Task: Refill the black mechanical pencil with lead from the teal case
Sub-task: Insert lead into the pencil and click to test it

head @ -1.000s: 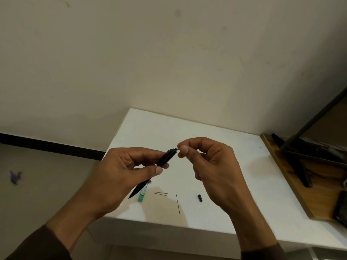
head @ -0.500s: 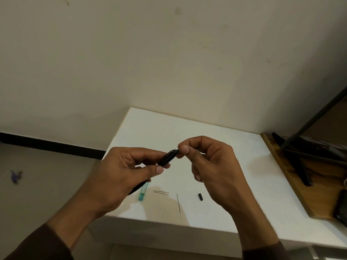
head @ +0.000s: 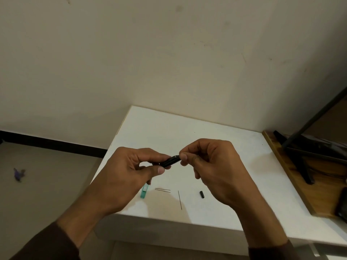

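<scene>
- The pencil is held above the counter, gripped by the left hand between thumb and curled fingers.
- The right hand pinches at the pencil's upper end; what sits between those fingers is too small to tell.
- Below the left fingers lies the teal case, partly hidden.
- Three loose leads lie beside it.
- A small black cap lies under the right hand.
- A wooden shelf adjoins the counter's right edge.

Cream wall, black baseboard, white table, wooden shelf, dim light
</scene>
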### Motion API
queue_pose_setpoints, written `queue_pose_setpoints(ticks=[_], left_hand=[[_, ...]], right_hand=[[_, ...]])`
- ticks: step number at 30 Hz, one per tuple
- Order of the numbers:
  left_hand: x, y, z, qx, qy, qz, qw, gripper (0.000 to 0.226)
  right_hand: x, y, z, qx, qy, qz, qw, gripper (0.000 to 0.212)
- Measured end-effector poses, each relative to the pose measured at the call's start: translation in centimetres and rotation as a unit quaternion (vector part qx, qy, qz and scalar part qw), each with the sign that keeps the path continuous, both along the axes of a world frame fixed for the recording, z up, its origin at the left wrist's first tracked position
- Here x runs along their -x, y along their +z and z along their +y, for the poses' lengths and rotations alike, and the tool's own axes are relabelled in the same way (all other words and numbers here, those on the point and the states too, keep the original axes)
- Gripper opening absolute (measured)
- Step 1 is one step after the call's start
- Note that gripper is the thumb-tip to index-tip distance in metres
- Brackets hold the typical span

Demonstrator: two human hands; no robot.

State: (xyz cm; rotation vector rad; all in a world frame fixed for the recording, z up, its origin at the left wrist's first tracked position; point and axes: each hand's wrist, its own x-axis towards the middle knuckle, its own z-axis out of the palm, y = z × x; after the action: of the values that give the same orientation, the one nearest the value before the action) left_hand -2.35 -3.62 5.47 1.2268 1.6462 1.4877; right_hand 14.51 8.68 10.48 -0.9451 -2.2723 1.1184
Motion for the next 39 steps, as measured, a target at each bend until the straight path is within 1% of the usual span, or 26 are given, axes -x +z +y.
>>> queue_pose_setpoints(ticks=[2,4,6,8,10,12,15,18,20,22,26,28,29,30,31,32,33,34,35,36,39], left_hand=[[0.0,0.1,-0.1,-0.001,-0.004,0.004,1.000,0.034],[0.1,0.2,-0.2,-0.004,-0.012,-0.003,1.000,0.035],[0.0,0.3,-0.3,-0.008,-0.020,-0.029,0.999,0.035],[0.0,0.3,-0.3,-0.015,-0.034,-0.068,0.997,0.035],[-0.1,0.4,-0.3,-0.020,-0.049,-0.093,0.994,0.034],[-0.2,0.3,-0.2,-0.022,-0.054,-0.097,0.994,0.034],[-0.3,0.0,0.0,-0.020,-0.045,-0.085,0.995,0.036],[-0.5,-0.1,0.0,-0.025,-0.044,-0.095,0.994,0.037],[-0.5,-0.2,0.0,-0.025,-0.044,-0.111,0.993,0.036],[-0.5,-0.3,0.1,-0.022,-0.045,-0.127,0.991,0.035],[-0.6,-0.3,0.4,-0.018,-0.039,-0.138,0.989,0.031],[-0.3,-0.3,0.3,-0.017,-0.029,-0.160,0.987,0.028],[0.0,-0.4,0.2,-0.017,-0.019,-0.170,0.985,0.029],[0.3,-0.6,0.1,-0.018,-0.007,-0.179,0.984,0.030],[0.5,-0.7,0.1,-0.019,0.004,-0.184,0.983,0.030],[0.7,-0.7,0.1,-0.021,0.011,-0.187,0.982,0.030],[0.7,-0.8,0.1,-0.023,0.014,-0.189,0.982,0.029],[0.7,-0.9,0.2,-0.025,0.015,-0.191,0.981,0.029],[0.6,-0.9,0.2,-0.025,0.014,-0.192,0.981,0.029],[0.4,-1.0,0.3,-0.025,0.012,-0.193,0.981,0.029],[0.3,-1.1,0.3,-0.026,0.011,-0.192,0.981,0.028]], right_hand=[[-0.1,0.2,0.1,0.029,0.012,0.019,0.999,0.017],[-0.4,0.2,0.2,0.103,0.034,0.064,0.992,0.013],[-0.6,-0.1,0.3,0.222,0.056,0.118,0.966,0.007],[-0.6,-0.5,0.4,0.330,0.072,0.146,0.930,0.010],[-0.5,-0.9,0.5,0.400,0.085,0.156,0.899,0.006],[-0.5,-1.3,0.7,0.436,0.091,0.159,0.881,0.005],[-0.4,-1.6,0.7,0.468,0.083,0.163,0.865,0.006],[-0.3,-1.8,0.7,0.493,0.080,0.167,0.850,0.009],[-0.2,-1.9,0.7,0.489,0.087,0.164,0.852,0.009],[-0.3,-2.1,0.7,0.467,0.093,0.166,0.864,0.011],[-0.9,-2.0,1.3,0.427,0.078,0.173,0.884,0.025],[-1.8,-1.9,2.2,0.399,0.042,0.164,0.901,0.034],[-2.4,-2.0,2.7,0.363,0.004,0.144,0.921,0.034],[-3.1,-2.3,3.1,0.304,-0.043,0.105,0.946,0.029],[-3.6,-2.8,3.5,0.231,-0.087,0.046,0.968,0.021],[-4.0,-3.3,3.6,0.162,-0.115,-0.030,0.980,0.015],[-4.0,-4.0,3.5,0.113,-0.118,-0.111,0.980,0.015],[-3.9,-4.8,3.3,0.091,-0.107,-0.185,0.973,0.017],[-3.6,-5.5,3.0,0.090,-0.097,-0.242,0.961,0.018],[-3.3,-6.0,2.9,0.095,-0.099,-0.276,0.951,0.017],[-2.5,-7.0,3.0,0.080,-0.116,-0.309,0.940,0.011]])
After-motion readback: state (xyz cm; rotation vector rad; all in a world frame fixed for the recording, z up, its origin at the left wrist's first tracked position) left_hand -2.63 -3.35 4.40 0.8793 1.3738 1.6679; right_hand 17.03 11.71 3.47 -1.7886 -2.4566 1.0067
